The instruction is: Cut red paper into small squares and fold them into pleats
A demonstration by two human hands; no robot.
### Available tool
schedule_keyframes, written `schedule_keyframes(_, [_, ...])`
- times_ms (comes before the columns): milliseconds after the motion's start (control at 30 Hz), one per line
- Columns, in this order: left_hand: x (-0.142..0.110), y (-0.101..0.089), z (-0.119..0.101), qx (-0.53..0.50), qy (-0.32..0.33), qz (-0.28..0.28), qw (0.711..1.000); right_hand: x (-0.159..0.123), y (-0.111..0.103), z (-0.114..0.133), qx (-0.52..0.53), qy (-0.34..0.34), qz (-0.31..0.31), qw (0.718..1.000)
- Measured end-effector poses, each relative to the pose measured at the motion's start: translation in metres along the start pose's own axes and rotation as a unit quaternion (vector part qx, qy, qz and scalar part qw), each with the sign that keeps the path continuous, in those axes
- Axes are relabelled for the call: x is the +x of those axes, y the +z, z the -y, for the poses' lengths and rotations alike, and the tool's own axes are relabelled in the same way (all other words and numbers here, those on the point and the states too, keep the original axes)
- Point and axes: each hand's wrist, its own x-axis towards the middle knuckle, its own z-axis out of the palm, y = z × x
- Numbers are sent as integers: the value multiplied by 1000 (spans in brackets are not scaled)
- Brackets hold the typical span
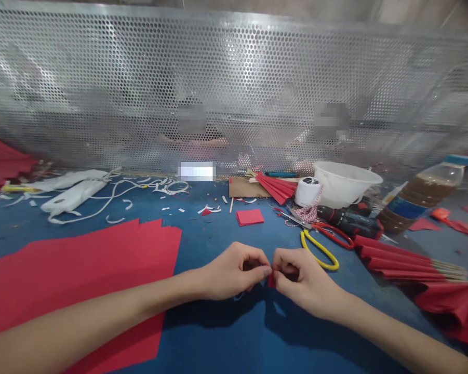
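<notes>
Close together over the blue table [214, 337], my left hand [234, 272] and my right hand [307, 283] both pinch a small piece of red paper [271, 280]. The fingertips of the two hands almost meet and hide most of that piece. Beyond them lies a small stack of red paper rectangles [250, 217]. Scissors [321, 250] with one yellow and one red handle rest just past my right hand. Large red paper sheets [112, 265] spread out under and behind my left forearm.
At the right are pleated red paper fans [401, 259], a brown-filled bottle [424, 192], a black tool [350, 221], a white tub [345, 184] and a thread spool [307, 192]. A white power strip [78, 195] with cords and paper scraps lies at the left, before a perforated metal screen [234, 78].
</notes>
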Motion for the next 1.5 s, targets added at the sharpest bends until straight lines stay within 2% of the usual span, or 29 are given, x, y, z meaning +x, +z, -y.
schedule_keyframes(267, [2,-3,-1,-15,-28,-46,998,5,-4,2,8,4,-27,1000])
schedule_keyframes(433, [4,-2,2,2,-29,-45,999,3,-3,3,7,8,0,1000])
schedule_keyframes(600, [3,-1,4,22,-25,-77,996,3,-3,3,-2,8,2,1000])
schedule_keyframes(867, [2,-6,6,-59,-26,-26,998,3,-5,5,-28,3,25,999])
schedule_keyframes(1000, [2,-7,5,-82,-28,-19,996,4,-5,5,-30,6,25,999])
schedule_keyframes(1300, [5,-8,5,-31,-44,-52,997,2,-7,3,-31,2,31,999])
schedule_keyframes(1500, [5,-14,4,-71,-41,-2,997,3,-7,7,-8,8,56,998])
